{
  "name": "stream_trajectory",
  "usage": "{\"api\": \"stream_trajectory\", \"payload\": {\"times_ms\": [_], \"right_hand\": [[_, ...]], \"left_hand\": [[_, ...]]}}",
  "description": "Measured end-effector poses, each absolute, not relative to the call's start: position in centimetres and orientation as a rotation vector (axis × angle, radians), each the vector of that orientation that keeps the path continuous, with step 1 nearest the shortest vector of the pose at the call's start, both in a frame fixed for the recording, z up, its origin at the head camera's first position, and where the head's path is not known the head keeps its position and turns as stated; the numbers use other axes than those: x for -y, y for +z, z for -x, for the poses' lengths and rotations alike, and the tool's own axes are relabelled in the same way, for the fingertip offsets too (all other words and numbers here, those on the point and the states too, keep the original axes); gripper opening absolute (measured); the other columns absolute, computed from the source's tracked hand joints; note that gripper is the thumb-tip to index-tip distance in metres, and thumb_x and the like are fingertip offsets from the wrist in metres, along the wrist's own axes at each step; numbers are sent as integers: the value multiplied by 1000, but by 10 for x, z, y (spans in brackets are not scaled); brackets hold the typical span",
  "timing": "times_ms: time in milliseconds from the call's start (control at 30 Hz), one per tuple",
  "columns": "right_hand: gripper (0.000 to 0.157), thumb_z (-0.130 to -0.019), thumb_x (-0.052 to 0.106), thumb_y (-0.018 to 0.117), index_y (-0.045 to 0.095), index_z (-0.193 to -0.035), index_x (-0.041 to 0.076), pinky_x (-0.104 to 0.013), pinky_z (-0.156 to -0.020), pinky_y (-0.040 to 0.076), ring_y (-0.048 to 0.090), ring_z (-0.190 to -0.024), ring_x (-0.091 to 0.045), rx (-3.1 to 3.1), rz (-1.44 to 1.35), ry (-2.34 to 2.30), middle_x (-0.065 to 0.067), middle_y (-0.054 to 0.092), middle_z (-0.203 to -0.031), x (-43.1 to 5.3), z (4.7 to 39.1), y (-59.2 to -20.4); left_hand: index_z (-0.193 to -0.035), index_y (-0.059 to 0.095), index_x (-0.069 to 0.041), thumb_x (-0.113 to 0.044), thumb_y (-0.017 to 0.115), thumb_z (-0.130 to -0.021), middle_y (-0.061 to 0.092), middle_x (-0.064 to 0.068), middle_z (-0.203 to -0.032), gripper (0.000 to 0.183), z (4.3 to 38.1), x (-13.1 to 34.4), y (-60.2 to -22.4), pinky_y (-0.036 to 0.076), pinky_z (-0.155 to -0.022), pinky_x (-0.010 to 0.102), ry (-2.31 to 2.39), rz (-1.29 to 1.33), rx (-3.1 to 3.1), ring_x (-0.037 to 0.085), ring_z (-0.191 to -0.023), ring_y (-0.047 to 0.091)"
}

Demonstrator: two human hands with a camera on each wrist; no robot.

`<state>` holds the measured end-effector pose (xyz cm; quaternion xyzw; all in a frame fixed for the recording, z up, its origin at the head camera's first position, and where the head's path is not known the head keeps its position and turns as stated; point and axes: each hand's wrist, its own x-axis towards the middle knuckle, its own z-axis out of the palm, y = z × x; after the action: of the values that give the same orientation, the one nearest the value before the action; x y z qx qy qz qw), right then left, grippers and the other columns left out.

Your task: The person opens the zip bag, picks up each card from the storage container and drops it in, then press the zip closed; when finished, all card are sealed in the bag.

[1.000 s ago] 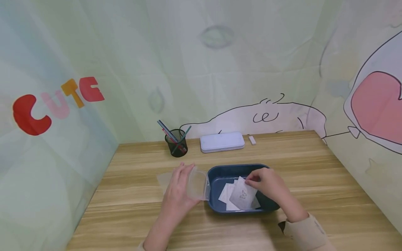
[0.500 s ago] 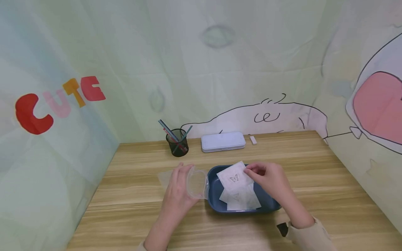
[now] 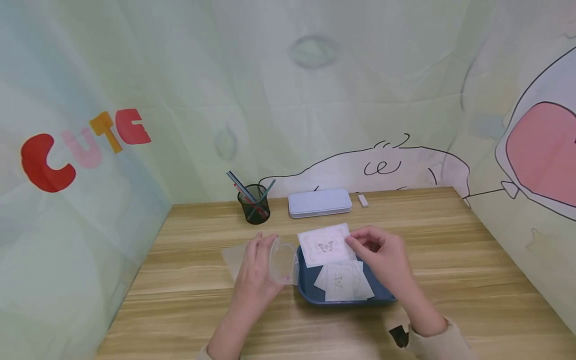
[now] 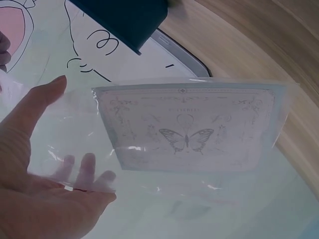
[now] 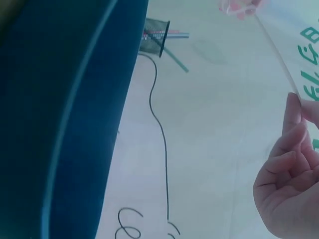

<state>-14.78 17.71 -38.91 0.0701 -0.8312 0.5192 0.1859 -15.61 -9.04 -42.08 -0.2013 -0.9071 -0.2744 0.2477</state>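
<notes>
My left hand (image 3: 254,272) holds a clear plastic bag (image 3: 284,262), its mouth spread toward the right. Through the plastic in the left wrist view shows a card with a butterfly print (image 4: 185,132); my left thumb (image 4: 42,102) and fingers curve about the bag. With thumb and fingertips, my right hand (image 3: 387,257) pinches a white butterfly card (image 3: 326,246) by its right edge, above the blue tray (image 3: 310,295). Green lettering marks the card's other face in the right wrist view. Several similar white cards (image 3: 343,285) lie overlapping in the tray, partly hidden.
Behind stand a black mesh pen holder (image 3: 256,210) with pens and a pale pencil case (image 3: 319,203). A small white eraser (image 3: 363,201) lies right of the case. Printed curtains (image 3: 288,100) enclose the wooden table (image 3: 189,295).
My right hand has lifted one card from the pile and carried it up and left, toward the bag's mouth, turning it more level. The left hand has stayed almost still.
</notes>
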Motion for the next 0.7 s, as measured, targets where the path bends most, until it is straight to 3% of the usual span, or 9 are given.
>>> {"api": "stream_trajectory", "payload": {"times_ms": [367,700], "right_hand": [[6,-83,9,76,72,-85,13,-24,-47,39,49,-56,-16,2288,-261,1512,8,62,-67,-150,143,-401],[5,-84,27,76,71,-83,26,-26,-45,37,49,-56,-12,2288,-332,1467,14,61,-65,-138,142,-409]], "left_hand": [[-133,46,-8,-12,94,-47,46,14,-125,99,154,85,-420,34,-105,43,-787,521,2520,34,-132,37],[-132,48,-8,-10,95,-44,47,13,-124,100,154,80,-423,32,-107,42,-786,554,2502,33,-132,37]]}}
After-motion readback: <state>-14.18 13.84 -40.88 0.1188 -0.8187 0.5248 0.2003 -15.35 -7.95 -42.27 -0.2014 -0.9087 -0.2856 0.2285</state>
